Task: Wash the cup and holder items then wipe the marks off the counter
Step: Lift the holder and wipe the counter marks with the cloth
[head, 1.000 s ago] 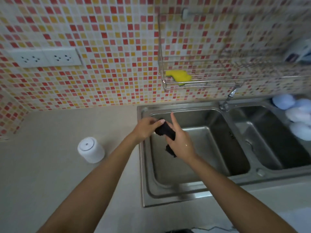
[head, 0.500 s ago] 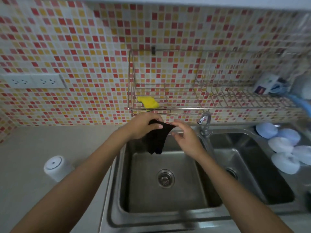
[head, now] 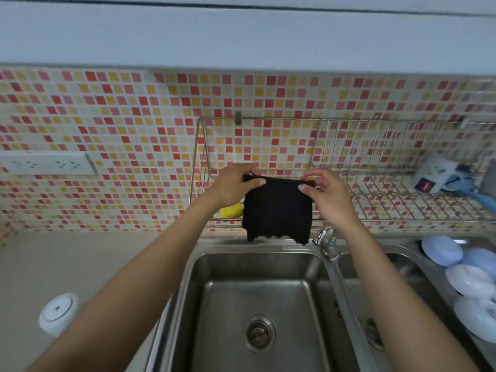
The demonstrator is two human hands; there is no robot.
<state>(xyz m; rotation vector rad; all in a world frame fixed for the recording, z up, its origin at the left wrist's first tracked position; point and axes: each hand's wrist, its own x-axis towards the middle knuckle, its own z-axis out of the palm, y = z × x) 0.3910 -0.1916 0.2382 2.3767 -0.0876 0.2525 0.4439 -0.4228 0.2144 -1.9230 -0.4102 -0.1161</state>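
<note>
Black cloth (head: 277,209) hangs spread flat between my two hands, above the back rim of the left sink basin (head: 257,312) and in front of the wire rack (head: 375,200). My left hand (head: 232,187) pinches its upper left corner with thumb and fingers; my right hand (head: 326,194) pinches the upper right corner likewise. Beige counter (head: 80,264) runs left of the basin, with a white cylindrical container (head: 57,312) standing on it beside my left forearm. Mosaic tile wall (head: 120,124) carries a white socket strip (head: 48,163). A yellow sponge (head: 230,210) lies on the rack, partly hidden by the cloth. The tap (head: 328,245) sits between the basins. Pale bowls (head: 461,269) are stacked at the right basin's edge.
</note>
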